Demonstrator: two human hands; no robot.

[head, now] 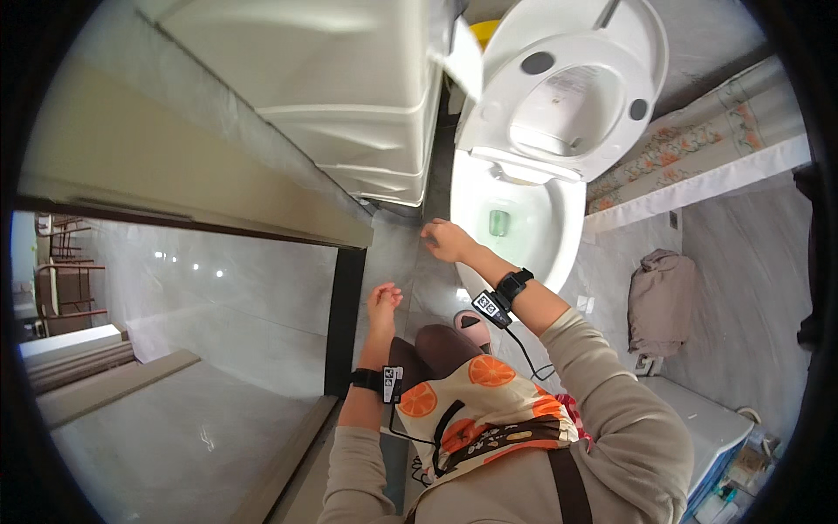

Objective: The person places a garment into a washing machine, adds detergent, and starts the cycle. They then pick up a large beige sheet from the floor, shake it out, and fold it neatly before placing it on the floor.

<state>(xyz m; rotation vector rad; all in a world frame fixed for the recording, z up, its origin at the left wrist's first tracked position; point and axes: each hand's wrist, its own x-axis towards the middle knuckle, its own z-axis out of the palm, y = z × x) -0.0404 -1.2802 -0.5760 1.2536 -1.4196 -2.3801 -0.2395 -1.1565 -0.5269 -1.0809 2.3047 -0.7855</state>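
My right hand (pixel 447 240) hangs in front of the left rim of a white toilet bowl (pixel 573 229), its fingers loosely curled and apart, with nothing seen in them. Greenish water stands in the bowl's drain. Both the toilet seat (pixel 488 121) and the lid (pixel 655 39) are raised. Lower and to the left, my left hand (pixel 384 304) is held over the grey tiles, fingers half bent, also without anything visible in it. A blurred white sheet-like piece (pixel 465 62), perhaps paper, shows beside the raised seat.
White stacked plastic drawers (pixel 366 124) stand left of the toilet, beside a door frame (pixel 347 314). A floral curtain (pixel 694 144) hangs at the right. A brown cloth-like bundle (pixel 661 304) is against the right wall, above a white-topped appliance or cabinet (pixel 694 406). A pink slipper (pixel 473 331) is on my foot.
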